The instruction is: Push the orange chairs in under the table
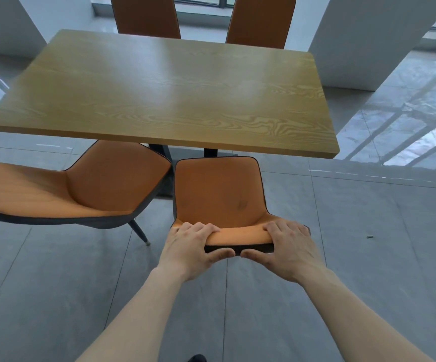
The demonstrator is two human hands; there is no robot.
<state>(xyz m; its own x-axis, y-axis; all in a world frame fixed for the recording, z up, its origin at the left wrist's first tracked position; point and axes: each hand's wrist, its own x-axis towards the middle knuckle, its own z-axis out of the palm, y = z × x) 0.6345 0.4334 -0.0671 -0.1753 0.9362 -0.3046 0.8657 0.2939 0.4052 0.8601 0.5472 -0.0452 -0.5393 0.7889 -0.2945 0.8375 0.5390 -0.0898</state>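
At lower left of the frame the angled orange chair [76, 189] sits skewed, its seat only partly beneath the table [159, 95]; at centre my left hand [193, 250] and right hand [290, 250] both clamp the top edge of the near chair [219, 197], fingers over, thumbs behind; I judge an even, straight push best, keeping it square; no containers show; two more chair backs stand top centre.

Counting four orange chairs [219, 194], [81, 189], [145, 15], [260, 20], one wooden table [164, 95], two bare hands [193, 246], [290, 249], two white pillars [373, 40], [5, 19].
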